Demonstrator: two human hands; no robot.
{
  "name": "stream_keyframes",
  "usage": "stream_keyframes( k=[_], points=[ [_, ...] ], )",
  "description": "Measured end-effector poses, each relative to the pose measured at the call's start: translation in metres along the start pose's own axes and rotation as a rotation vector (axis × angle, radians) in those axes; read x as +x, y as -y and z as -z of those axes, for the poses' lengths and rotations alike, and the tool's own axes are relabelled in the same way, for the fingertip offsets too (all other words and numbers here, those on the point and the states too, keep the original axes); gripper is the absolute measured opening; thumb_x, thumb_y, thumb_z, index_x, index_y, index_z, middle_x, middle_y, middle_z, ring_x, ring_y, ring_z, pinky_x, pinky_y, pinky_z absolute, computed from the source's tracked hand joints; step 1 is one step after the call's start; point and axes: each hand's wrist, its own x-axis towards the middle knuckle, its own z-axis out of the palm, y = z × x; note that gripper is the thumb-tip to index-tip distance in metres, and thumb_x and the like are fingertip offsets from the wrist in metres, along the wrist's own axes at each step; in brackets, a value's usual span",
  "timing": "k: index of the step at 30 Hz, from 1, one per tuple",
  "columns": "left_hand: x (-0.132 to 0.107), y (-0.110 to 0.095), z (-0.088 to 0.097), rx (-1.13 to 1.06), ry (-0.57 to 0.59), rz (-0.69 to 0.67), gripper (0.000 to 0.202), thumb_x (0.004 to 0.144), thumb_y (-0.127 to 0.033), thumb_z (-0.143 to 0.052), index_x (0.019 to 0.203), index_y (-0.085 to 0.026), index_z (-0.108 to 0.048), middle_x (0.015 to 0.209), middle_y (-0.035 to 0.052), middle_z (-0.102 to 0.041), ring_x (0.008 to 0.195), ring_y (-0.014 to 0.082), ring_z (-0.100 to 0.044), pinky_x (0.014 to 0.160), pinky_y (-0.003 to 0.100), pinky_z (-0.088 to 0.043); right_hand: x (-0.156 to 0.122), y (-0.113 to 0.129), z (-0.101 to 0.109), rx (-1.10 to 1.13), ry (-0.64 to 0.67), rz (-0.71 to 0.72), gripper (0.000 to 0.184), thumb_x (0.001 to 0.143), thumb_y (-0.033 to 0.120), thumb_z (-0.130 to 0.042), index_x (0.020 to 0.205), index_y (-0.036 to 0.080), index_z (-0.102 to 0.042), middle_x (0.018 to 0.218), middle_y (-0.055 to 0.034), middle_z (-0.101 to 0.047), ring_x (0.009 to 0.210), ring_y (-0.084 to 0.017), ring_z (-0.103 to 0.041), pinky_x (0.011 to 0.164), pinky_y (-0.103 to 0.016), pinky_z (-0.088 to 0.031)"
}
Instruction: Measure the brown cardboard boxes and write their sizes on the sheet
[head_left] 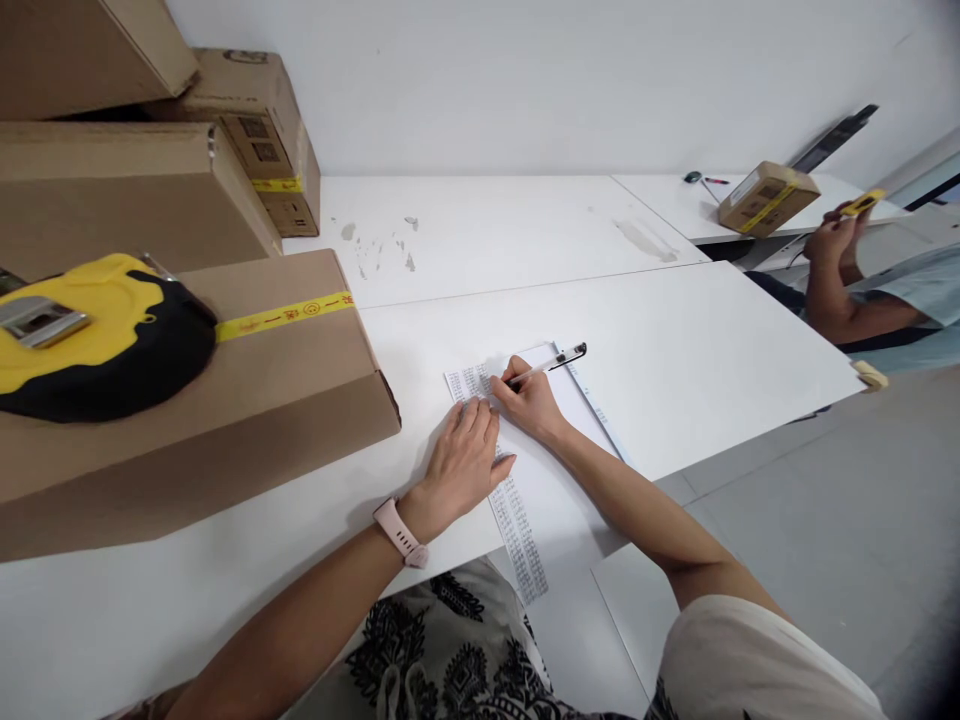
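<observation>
A printed sheet of paper lies on the white table, its lower end hanging over the near edge. My left hand, with a pink watch on the wrist, rests flat on the sheet with fingers stretched out. My right hand is closed around a black and white pen, whose tip touches the top of the printed columns.
A long cardboard box with yellow tape lies left of the sheet, a yellow and black tape measure on top. More boxes are stacked behind. At far right another person's hand holds a yellow object near a small box.
</observation>
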Motion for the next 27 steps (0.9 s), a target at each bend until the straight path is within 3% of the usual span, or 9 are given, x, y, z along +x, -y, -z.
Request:
stream_keyframes(
  k=[27],
  points=[
    [-0.001, 0.001, 0.001, -0.045, 0.004, 0.009, 0.061, 0.103, -0.046, -0.047, 0.141, 0.001, -0.05, 0.146, 0.0276, -0.057, 0.141, 0.0363, -0.048, 0.12, 0.051, -0.033, 0.0, 0.007, 0.0, 0.04, -0.022, -0.026, 0.027, 0.079, 0.033, -0.063, 0.064, 0.024, -0.042, 0.058, 0.0057, -0.043, 0.056, -0.012, -0.037, 0.054, -0.028, -0.03]
  ],
)
